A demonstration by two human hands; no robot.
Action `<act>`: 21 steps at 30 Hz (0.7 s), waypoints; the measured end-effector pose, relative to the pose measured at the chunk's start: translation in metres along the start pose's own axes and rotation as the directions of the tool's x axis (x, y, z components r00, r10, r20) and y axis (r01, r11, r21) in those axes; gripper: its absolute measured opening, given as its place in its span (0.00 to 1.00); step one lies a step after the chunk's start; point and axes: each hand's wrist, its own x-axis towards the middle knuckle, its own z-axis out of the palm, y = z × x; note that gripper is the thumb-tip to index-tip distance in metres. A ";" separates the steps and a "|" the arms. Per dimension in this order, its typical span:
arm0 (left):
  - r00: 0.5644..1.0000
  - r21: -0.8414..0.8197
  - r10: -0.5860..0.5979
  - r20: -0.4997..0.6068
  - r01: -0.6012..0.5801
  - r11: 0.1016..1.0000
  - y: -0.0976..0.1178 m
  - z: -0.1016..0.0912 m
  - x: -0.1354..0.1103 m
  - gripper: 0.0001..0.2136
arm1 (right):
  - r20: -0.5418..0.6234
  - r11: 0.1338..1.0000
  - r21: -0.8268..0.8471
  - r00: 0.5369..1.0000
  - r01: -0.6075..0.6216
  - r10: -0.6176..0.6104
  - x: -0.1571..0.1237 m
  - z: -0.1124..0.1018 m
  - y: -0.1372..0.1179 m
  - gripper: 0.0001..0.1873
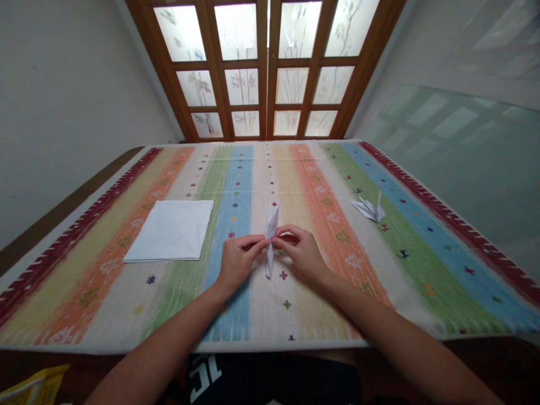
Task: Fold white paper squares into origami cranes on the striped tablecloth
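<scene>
A person is pinching a narrow folded white paper [270,236] near the middle of a striped cloth-covered desk [86,315], holding it tilted slightly upright above the cloth. The left hand [240,261] and right hand [301,253] are meeting at the paper, each closing a narrow grip on it, while the forearms [169,332] are angling in from the near edge. A square stack of white paper [171,230] is lying to the left, a folded paper crane [368,208] is sitting far right, and a yellow packet [36,387] is showing beyond the near left edge.
</scene>
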 end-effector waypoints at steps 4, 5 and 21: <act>1.000 -0.090 -0.002 -0.004 0.002 0.996 -0.003 0.003 0.001 0.08 | -0.015 0.993 -0.089 0.997 0.078 -0.080 -0.001 -0.001 -0.004 0.15; 1.000 -0.125 -0.008 0.007 0.009 0.992 -0.004 0.003 0.002 0.10 | -0.015 0.988 -0.113 0.994 0.104 -0.106 -0.001 -0.001 -0.005 0.14; 0.987 -0.229 -0.043 0.158 0.079 0.970 -0.001 0.003 0.006 0.17 | -0.005 0.992 -0.078 0.995 0.096 -0.097 -0.004 0.001 -0.007 0.16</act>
